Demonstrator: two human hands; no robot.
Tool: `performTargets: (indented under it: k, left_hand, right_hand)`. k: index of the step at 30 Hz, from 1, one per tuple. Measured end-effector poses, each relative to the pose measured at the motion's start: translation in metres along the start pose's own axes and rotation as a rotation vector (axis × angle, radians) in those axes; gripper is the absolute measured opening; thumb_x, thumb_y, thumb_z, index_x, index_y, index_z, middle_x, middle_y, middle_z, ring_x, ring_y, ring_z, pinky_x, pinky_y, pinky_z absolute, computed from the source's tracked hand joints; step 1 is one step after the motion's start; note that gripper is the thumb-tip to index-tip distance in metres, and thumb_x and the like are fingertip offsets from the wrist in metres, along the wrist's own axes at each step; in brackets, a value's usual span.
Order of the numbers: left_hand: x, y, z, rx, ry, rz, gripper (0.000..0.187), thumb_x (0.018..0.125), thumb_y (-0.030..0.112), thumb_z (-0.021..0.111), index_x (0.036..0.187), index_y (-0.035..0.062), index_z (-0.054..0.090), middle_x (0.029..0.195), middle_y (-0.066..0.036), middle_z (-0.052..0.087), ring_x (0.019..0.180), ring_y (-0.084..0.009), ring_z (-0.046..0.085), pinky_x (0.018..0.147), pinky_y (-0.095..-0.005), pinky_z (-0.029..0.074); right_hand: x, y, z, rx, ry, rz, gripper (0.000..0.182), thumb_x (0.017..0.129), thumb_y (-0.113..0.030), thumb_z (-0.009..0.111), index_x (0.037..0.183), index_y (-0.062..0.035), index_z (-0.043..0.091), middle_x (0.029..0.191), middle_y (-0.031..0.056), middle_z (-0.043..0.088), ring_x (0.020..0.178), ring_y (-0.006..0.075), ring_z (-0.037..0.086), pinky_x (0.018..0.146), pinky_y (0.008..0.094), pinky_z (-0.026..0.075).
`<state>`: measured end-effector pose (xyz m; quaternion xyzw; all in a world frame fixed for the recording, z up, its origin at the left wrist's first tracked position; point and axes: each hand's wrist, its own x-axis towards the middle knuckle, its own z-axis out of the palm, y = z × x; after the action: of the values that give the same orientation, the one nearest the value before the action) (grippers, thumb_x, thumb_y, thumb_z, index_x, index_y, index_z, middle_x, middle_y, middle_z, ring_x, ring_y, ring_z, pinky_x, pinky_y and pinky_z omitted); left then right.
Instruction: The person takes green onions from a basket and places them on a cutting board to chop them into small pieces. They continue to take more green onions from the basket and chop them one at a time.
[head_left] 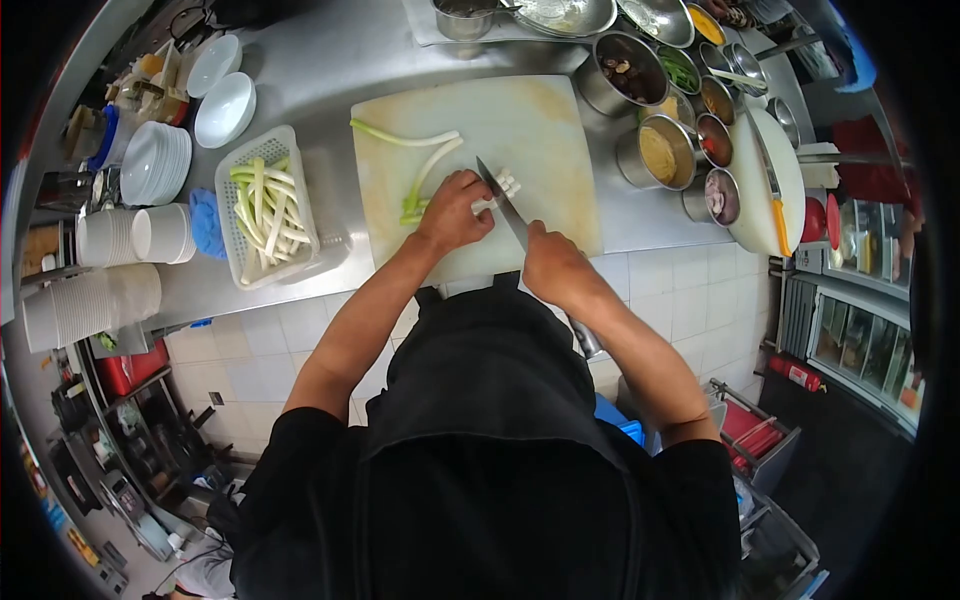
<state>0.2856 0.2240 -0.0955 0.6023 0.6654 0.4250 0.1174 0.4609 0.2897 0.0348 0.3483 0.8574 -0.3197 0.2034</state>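
My right hand (553, 262) is wrapped round the handle of a knife (505, 203), its blade slanting up and left over the white cutting board (545, 130). Beside the blade, my left hand (458, 208) has its fingers curled down on a green onion stalk, whose green end (411, 216) sticks out to the left. The fingers hide much of that stalk. Small white cut pieces (509, 182) lie just right of the blade. Farther up the board rest loose green onion stalks (405, 132), apart from both hands.
A white plastic basket (228, 172) of green onion stalks stands left of the board. Stacked bowls (157, 165) and cups (105, 238) fill the far left. On the right are several metal pots (622, 75) and a round white board (775, 185) bearing an orange-handled knife (780, 225).
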Motion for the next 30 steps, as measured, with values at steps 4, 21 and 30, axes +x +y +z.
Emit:
performTargets:
  k: [4, 21, 30]
  left_hand:
    - [-0.002, -0.002, -0.002, -0.018, -0.020, -0.023, 0.024, 0.063, 0.004, 0.068, 0.087, 0.0076, 0.064, 0.091, -0.011, 0.056, 0.089, -0.0319, 0.057, 0.082, -0.0392, 0.051]
    - [-0.016, 0.000, -0.020, 0.003, -0.013, -0.023, 0.028, 0.063, 0.007, 0.072, 0.090, 0.0064, 0.064, 0.092, -0.011, 0.057, 0.089, -0.0310, 0.057, 0.078, -0.0388, 0.050]
    - [-0.016, -0.004, -0.035, 0.044, -0.067, -0.012, 0.024, 0.063, 0.005, 0.070, 0.086, 0.0067, 0.063, 0.096, -0.011, 0.057, 0.091, -0.0325, 0.055, 0.080, -0.0407, 0.048]
  right_hand:
    - [0.006, 0.007, 0.043, -0.047, 0.146, 0.075, 0.032, 0.085, -0.003, 0.048, 0.115, 0.0090, 0.046, 0.090, 0.0327, 0.065, 0.089, 0.0464, 0.066, 0.081, 0.0530, 0.052]
    - [0.006, -0.009, 0.046, -0.030, 0.146, 0.093, 0.032, 0.084, -0.003, 0.053, 0.113, 0.0088, 0.046, 0.087, 0.0305, 0.066, 0.087, 0.0462, 0.066, 0.079, 0.0528, 0.053]
    - [0.000, -0.027, 0.020, 0.029, 0.062, 0.018, 0.032, 0.084, -0.002, 0.051, 0.113, 0.0107, 0.045, 0.088, 0.0315, 0.066, 0.087, 0.0465, 0.066, 0.081, 0.0536, 0.052]
